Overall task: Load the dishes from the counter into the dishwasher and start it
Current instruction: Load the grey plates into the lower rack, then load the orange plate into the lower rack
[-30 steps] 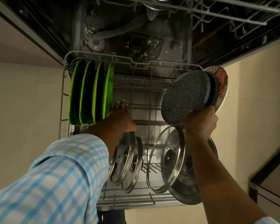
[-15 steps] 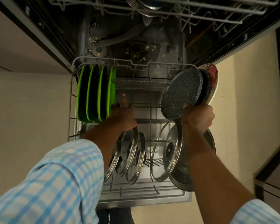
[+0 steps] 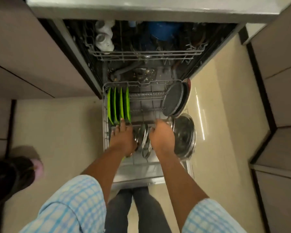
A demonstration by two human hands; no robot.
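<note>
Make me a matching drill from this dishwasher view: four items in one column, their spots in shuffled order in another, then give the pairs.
Items:
1. green plates
2. dark speckled pan
3. blue container
4. white cups

Places:
A. upper rack, left side
B. lower rack, far right corner
C. lower rack, far left, standing on edge
D. upper rack, middle

Pairs: 1-C, 2-B, 3-D, 4-A
</note>
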